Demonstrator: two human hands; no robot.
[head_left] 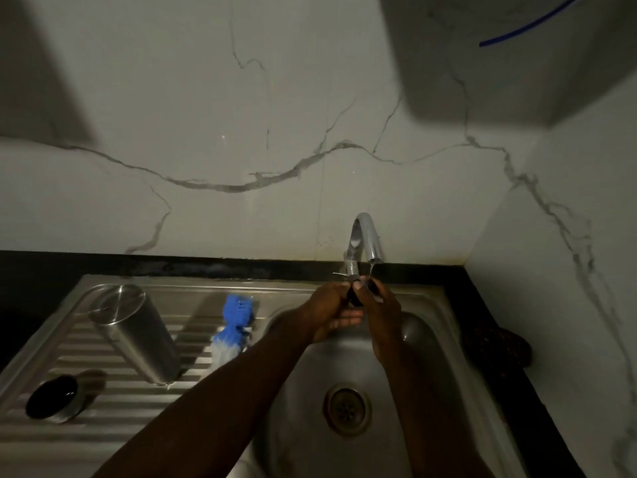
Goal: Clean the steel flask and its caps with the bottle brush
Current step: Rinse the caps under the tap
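Note:
The steel flask [134, 334] stands upside down on the ribbed drainboard [103, 419] at the left. A steel outer cap [55, 396] with a dark inside lies on its side near the drainboard's front left. The bottle brush [232, 326], with blue and white bristles, lies between the flask and the basin. Over the basin, under the tap's thin stream, my left hand [331, 313] and my right hand [381, 313] together hold a small dark cap [356, 294]. Most of that cap is hidden by my fingers.
A chrome tap [365, 241] rises behind the steel sink basin [424, 343], with the drain [347, 410] below my hands. A dark patterned cloth [499, 346] lies on the black counter to the right. A marble wall stands close behind and to the right.

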